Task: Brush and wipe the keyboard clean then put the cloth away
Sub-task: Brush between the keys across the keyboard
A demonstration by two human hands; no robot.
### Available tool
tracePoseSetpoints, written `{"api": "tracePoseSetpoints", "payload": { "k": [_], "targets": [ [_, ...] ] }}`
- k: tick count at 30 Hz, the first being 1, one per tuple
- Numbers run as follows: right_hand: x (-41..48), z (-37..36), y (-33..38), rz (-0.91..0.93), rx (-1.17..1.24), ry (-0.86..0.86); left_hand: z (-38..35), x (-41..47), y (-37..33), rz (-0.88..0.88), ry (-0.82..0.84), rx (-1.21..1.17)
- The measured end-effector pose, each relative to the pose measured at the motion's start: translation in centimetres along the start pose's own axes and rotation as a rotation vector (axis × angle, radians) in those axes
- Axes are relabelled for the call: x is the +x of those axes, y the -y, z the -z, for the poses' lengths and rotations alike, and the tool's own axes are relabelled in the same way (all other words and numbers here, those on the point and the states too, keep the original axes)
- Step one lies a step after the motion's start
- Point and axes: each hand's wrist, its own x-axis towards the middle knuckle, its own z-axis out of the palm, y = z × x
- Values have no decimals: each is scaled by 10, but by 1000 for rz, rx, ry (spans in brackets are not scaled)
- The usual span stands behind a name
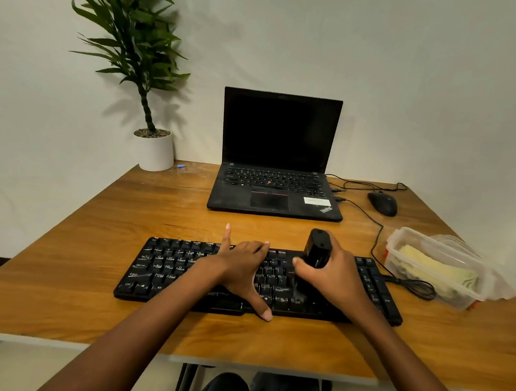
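My left hand [240, 268] lies flat on the keyboard [168, 265], fingers spread — my right hand [337, 274] grips the black brush [317, 246], bristles on the keys. At 3 o'clock, the cloth [433, 266] sits in a clear tub [401, 236].

table [125, 215]: wooden, against pale wall | laptop [277, 153]: 12 o'clock, lid open, screen dark | mouse [382, 203]: black, 2 o'clock, near laptop, wired | potted plant [156, 153]: white pot, 10 o'clock corner | small blue object [181, 166]: just beside pot
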Motion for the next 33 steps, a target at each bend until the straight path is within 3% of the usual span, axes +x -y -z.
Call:
{"api": "tracePoseSetpoints", "payload": {
  "k": [3, 10, 14, 22, 25, 29, 33],
  "targets": [
    [-1, 0, 0, 13, 2, -79, 0, -1, -1, 3, -5, -2],
    [-34, 2, 0, 5, 99, 19, -2, 0, 0, -1, -6, 18],
    [-3, 8, 10, -18, 126, -182, -1, 0, 0, 4, 4, 13],
    [-46, -6, 1, -87, 29, -58, -2, 1, 2, -4, -3, 15],
    [-32, 8, 11, -115, 99, 24, -3, 0, 3, -7, -7, 3],
    [-1, 19, 18, -102, 201, -21, -3, -6, 12, -14, 6, -27],
    [3, 15, 20, -71, 319, 301, 0, -8, 18, -10, 30, -29]
  ]
}}
